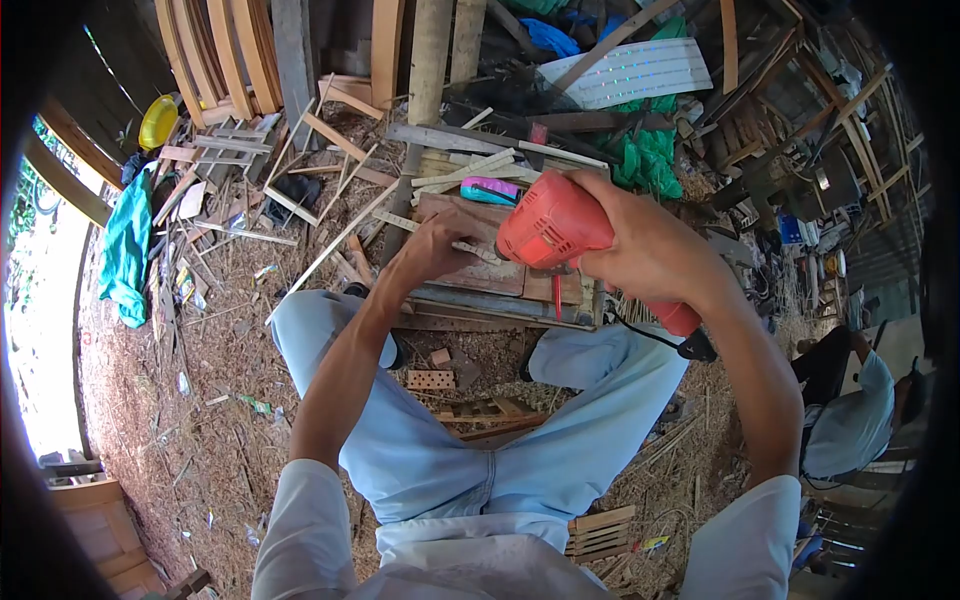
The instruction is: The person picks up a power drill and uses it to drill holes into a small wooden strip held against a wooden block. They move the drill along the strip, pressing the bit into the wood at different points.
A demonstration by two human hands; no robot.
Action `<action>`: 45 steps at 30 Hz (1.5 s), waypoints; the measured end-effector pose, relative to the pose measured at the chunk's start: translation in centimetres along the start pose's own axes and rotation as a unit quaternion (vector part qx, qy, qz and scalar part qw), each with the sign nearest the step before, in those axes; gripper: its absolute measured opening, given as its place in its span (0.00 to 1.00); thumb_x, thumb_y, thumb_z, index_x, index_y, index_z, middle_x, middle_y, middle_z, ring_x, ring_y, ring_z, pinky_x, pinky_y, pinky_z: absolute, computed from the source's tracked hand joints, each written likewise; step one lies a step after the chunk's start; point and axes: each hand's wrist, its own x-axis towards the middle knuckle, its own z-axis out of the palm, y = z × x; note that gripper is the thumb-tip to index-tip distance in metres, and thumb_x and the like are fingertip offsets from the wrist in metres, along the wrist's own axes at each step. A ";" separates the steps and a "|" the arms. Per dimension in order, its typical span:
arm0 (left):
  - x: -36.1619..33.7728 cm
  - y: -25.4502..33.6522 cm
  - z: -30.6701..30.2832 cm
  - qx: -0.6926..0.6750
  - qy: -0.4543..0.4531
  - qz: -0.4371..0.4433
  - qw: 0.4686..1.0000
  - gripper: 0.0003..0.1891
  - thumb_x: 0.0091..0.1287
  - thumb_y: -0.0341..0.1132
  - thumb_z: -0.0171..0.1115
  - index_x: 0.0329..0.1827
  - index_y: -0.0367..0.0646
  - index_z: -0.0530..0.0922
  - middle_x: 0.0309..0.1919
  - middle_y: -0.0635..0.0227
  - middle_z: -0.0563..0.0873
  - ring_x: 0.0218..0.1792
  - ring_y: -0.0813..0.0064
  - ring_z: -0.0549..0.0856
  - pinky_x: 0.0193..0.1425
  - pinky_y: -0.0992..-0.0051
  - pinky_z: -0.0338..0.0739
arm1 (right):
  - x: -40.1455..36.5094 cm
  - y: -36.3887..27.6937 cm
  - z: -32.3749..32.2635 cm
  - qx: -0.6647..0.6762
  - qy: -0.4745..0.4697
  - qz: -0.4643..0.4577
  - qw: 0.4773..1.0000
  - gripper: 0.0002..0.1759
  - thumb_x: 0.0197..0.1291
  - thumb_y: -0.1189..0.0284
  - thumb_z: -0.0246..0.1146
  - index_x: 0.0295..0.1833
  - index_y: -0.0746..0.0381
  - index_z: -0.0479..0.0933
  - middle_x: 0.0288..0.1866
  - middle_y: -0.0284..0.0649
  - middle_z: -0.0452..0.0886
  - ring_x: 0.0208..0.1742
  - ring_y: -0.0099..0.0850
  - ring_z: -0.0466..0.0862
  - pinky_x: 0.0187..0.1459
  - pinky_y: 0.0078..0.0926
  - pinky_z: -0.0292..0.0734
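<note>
A worn reddish-brown wooden board (490,278) lies between the person's knees. Above it, the right hand (655,250) wraps its fingers tightly round a red plastic electric drill (545,228). The left hand (430,250), fingers pressed together, holds a thin pale wooden strip (395,222) against the board.

Right hand (650,250) wraps the red drill (548,228), hiding its grip and trigger. The chuck and bit lie behind the drill's body, so where they meet the board (480,275) cannot be seen. Left hand (430,250) covers part of the thin strip (395,221); whether its fingers pinch or merely press is unclear. A co-worker (850,420) at right is cut off by the dark lens rim. Daylight at far left is bleached out.
</note>
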 end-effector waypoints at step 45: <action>0.3 2.1 -2.0 0.053 0.017 0.033 0.998 0.12 0.47 0.27 0.73 0.36 0.43 0.83 0.39 0.67 0.85 0.49 0.60 0.82 0.57 0.64 0.72 | 1.4 1.3 0.8 -0.006 -0.011 -0.031 0.999 0.44 0.52 0.75 0.67 0.76 0.56 0.58 0.41 0.49 0.84 0.27 0.34 0.84 0.30 0.34 0.81</action>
